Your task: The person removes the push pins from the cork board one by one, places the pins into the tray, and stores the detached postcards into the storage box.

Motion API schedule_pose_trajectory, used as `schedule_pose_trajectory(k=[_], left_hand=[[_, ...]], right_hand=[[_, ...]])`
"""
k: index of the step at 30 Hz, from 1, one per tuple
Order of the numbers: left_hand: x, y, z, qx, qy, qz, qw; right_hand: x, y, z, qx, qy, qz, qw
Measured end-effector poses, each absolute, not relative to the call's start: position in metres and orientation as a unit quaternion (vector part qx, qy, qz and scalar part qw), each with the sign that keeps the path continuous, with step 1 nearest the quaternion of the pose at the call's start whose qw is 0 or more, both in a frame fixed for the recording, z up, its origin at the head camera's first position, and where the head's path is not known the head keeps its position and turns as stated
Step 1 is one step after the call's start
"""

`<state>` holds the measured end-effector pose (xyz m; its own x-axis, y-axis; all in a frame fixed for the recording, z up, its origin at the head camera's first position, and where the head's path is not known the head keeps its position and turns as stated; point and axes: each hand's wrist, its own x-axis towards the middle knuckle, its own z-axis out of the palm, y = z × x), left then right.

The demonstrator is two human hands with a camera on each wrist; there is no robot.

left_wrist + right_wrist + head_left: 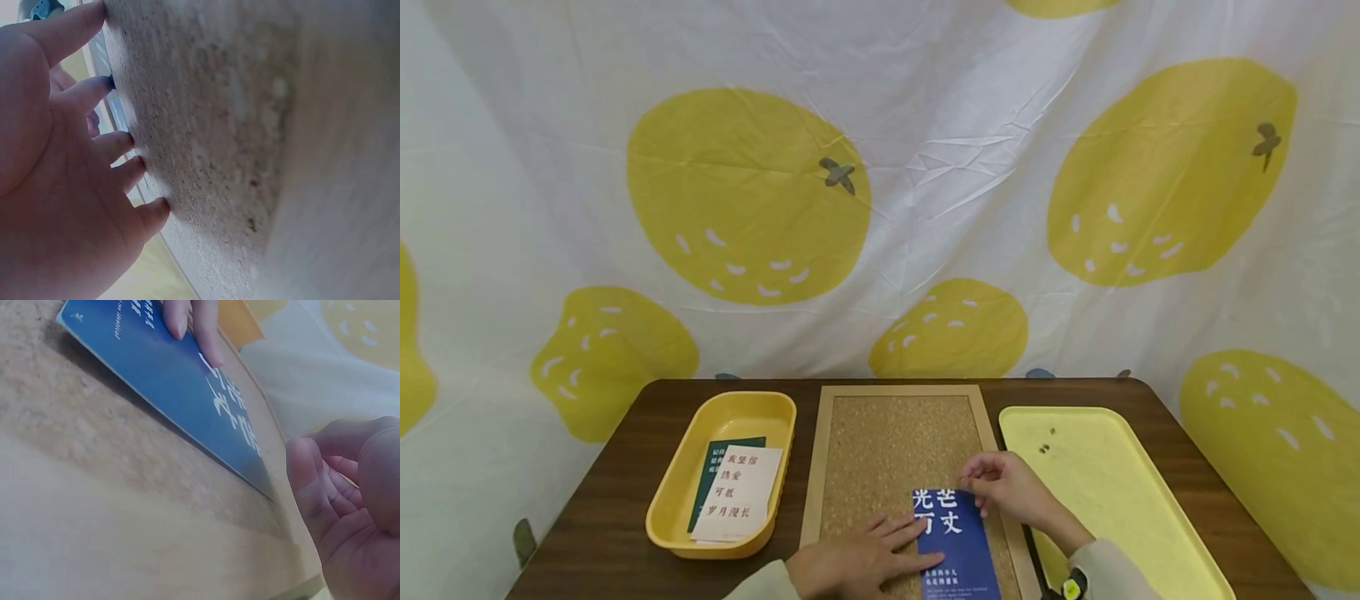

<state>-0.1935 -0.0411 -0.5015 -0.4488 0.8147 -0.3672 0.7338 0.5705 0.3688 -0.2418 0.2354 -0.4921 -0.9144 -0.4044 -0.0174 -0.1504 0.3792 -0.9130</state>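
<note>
A dark blue card with white characters lies on a cork board in a wooden frame. My left hand spreads its fingers, some resting on the card's left part and others on the cork. By the card's top right corner is my right hand, thumb and forefinger tips brought together. In the right wrist view that right hand is just off the card's corner; whether anything small sits between its fingertips cannot be seen. The left wrist view shows the left hand with fingertips down on the board.
Left of the board stands an orange-yellow basin holding a white card over a dark green card. A pale yellow tray lies at the right, with several tiny dark pieces. Behind hangs a lemon-print curtain.
</note>
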Motion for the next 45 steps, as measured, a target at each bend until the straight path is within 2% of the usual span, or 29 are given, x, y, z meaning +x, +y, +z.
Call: schedule_pose_trajectory(k=[6, 15, 23, 28, 45], left_hand=[[-0.191, -0.039, -0.494, 0.449, 0.853, 0.064, 0.259], [-0.195, -0.041, -0.504, 0.453, 0.849, 0.074, 0.260], [-0.186, -0.039, -0.485, 0.451, 0.851, 0.065, 0.261], [-0.187, -0.041, -0.485, 0.443, 0.847, 0.086, 0.282], [-0.182, -0.041, -0.478, 0.438, 0.855, 0.075, 0.269]], right_hand=[[-0.242, 0.247, -0.488, -0.168, 0.820, -0.535, 0.110], [-0.243, 0.267, -0.484, -0.177, 0.833, -0.519, 0.072], [-0.244, 0.286, -0.483, -0.154, 0.837, -0.521, 0.068], [-0.244, 0.299, -0.485, -0.143, 0.837, -0.525, 0.065], [-0.252, 0.332, -0.488, -0.097, 0.854, -0.509, 0.046]])
